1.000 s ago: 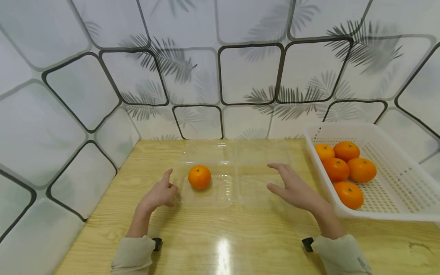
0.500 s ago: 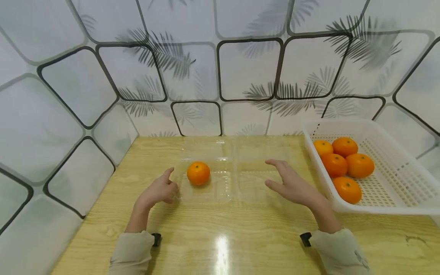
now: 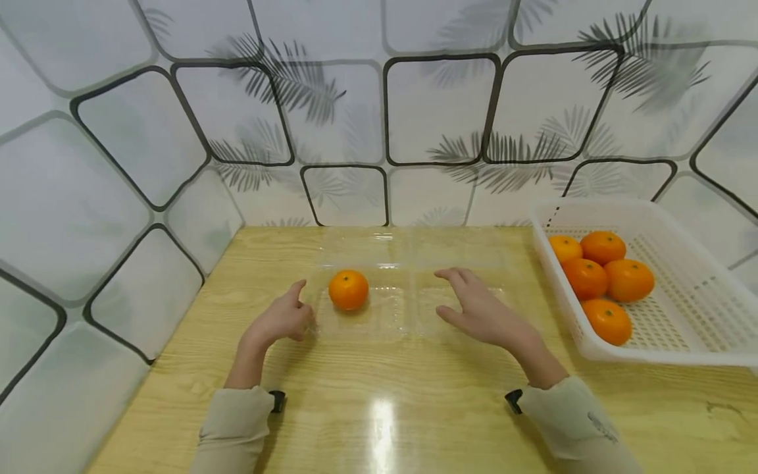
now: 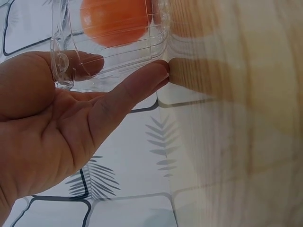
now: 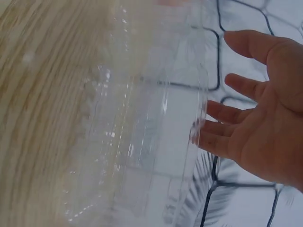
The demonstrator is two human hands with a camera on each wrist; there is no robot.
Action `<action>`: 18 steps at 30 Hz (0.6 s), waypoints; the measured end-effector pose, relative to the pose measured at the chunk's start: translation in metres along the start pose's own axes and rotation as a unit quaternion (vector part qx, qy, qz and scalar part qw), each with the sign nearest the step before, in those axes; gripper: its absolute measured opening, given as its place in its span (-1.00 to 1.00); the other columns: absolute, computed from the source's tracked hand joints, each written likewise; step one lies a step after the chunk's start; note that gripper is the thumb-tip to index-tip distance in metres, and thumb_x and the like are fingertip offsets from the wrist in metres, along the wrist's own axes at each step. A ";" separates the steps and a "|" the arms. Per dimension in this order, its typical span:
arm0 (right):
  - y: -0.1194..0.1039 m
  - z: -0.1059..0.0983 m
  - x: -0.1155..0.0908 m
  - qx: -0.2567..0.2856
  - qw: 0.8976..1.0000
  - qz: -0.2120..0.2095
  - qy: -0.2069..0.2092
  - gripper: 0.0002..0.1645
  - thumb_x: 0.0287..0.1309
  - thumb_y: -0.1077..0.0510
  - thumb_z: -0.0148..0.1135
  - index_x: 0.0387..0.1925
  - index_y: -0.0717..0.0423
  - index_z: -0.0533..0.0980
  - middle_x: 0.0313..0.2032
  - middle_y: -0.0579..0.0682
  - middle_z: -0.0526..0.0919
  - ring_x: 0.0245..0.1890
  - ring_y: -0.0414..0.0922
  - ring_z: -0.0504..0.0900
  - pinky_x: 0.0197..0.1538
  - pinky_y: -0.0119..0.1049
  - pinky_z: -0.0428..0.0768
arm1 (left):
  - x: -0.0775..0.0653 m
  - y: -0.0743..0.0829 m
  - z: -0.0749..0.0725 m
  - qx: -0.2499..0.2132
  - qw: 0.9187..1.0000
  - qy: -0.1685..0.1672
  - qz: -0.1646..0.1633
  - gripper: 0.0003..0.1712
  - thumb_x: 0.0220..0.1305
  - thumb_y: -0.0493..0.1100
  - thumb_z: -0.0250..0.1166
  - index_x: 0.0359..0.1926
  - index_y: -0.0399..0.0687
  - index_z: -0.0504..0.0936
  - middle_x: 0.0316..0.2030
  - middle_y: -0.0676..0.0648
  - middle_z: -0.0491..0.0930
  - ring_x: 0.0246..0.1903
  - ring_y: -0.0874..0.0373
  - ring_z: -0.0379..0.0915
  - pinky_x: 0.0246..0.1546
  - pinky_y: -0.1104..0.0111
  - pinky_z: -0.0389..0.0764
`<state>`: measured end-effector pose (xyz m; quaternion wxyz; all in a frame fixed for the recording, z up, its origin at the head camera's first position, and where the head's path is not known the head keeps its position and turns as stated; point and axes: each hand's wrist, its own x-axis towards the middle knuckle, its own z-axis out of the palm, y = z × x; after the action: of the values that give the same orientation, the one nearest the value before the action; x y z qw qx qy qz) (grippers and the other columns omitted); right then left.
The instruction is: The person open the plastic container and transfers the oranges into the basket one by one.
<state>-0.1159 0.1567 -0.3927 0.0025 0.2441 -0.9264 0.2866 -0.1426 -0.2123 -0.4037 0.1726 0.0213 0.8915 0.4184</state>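
Note:
A clear plastic clamshell box (image 3: 379,326) lies opened out on the table, with one orange mandarin (image 3: 348,289) in its left front part. My left hand (image 3: 281,317) is at the box's left edge; in the left wrist view, the thumb (image 4: 85,65) reaches over the rim and the other fingers lie along the outside wall, gripping the edge. Above the right part of the box is my right hand (image 3: 482,309), fingers spread and nothing held. The right wrist view shows its fingertips (image 5: 208,142) close to the transparent plastic; contact is hard to tell.
To the right, a white perforated plastic basket (image 3: 681,355) contains several mandarins (image 3: 630,280) grouped at its left side. The wooden table (image 3: 331,408) meets a patterned wall (image 3: 438,112) behind and at the left.
My right hand has moved left over the box's right part. The left hand keeps its place at the left edge. The head view has shifted slightly.

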 end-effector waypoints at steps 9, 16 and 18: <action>-0.042 0.015 0.024 -0.111 0.994 -0.020 -0.008 -0.21 0.32 0.00 0.25 0.46 0.15 0.18 0.39 0.40 0.18 0.39 0.33 0.20 0.32 0.22 0.30 | -0.003 0.000 -0.002 0.036 0.999 0.009 0.001 -0.21 0.40 -0.29 -0.06 0.55 -0.29 -0.17 0.09 -0.45 0.48 -0.48 0.08 0.51 -0.40 0.26 0.64; -0.056 0.019 0.044 -0.107 0.994 -0.017 -0.028 -0.05 0.24 -0.01 0.33 0.53 0.03 0.08 0.47 0.35 0.05 0.42 0.34 0.13 0.35 0.22 0.26 | 0.000 0.001 -0.001 0.046 0.999 0.010 0.005 -0.21 0.38 -0.29 -0.05 0.54 -0.31 -0.15 0.03 -0.41 0.51 -0.50 0.09 0.50 -0.42 0.27 0.61; -0.058 0.021 0.050 -0.110 0.993 -0.021 -0.038 -0.01 0.22 -0.03 0.35 0.54 0.04 0.06 0.48 0.36 0.02 0.43 0.35 0.11 0.33 0.23 0.27 | 0.001 0.001 -0.001 0.051 0.999 0.010 0.006 -0.21 0.38 -0.29 -0.06 0.54 -0.31 -0.15 0.02 -0.39 0.52 -0.51 0.10 0.49 -0.42 0.28 0.60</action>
<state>-0.1306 0.0813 -0.3721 0.0005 0.2728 -0.9463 0.1733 -0.1442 -0.2117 -0.4026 0.1596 0.0309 0.9134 0.3732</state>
